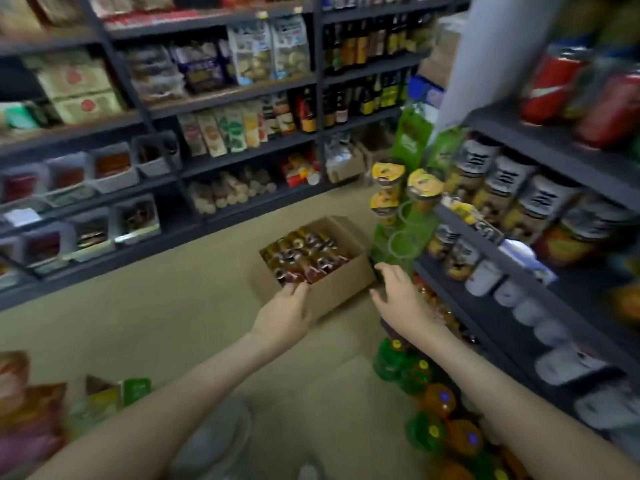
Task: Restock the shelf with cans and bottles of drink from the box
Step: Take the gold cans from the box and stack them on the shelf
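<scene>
An open cardboard box stands on the beige floor in the aisle, packed with several upright drink cans in gold and red. My left hand reaches to the box's near corner, fingers resting against its rim, holding nothing that I can see. My right hand hovers just right of the box with its fingers spread and empty. The dark shelf on the right carries jars, cups and red cans higher up.
Green and orange bottles stand on the floor along the foot of the right shelf. A green wire rack of tubs rises behind the box. Long dark shelves of packets and bottles line the left side. Snack bags sit at bottom left.
</scene>
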Available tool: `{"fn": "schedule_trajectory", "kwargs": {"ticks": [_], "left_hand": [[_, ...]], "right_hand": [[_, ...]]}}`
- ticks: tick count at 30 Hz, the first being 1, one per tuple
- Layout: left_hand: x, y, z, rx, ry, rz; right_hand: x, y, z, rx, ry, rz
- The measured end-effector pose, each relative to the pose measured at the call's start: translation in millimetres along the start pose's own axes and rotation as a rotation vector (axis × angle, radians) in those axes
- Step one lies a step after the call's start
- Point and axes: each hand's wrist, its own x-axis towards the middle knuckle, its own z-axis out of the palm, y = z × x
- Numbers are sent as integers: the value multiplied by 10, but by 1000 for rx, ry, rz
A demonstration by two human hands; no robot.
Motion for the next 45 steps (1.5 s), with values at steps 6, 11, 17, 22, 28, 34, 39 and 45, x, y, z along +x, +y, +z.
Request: {"fn": "schedule_trajectory", "kwargs": {"ticks": [6,11,17,22,28,34,39,45], "left_hand": [[618,-855,-318,-19,-50,-141],[1354,-1194,-271,-38,-127,-187],[2559,-1775,108,-38,-262,-275],[3549,-2317,535,-7,-409,-445],[4628,-2968,1283,-161,-403,-485],[5211,-3936,2637,-206,-487,-525],[5357,-4475,3459,-225,-443,-596],[5286,-4586,3982,-411,-290,-648]], "right_hand": [[989,-438,534,-42,-126,0],[1801,-364,889,-56,-224,40],[3132,32,1528,-42,-402,134],[4247,378,2136,-37,-593,221],[5308,689,3299,-40,-681,242],[6042,1281,4921,-185,-636,213],[6419,1838,5893,-430,-531,218],[6586,2168,6237,-423,-522,226]]}}
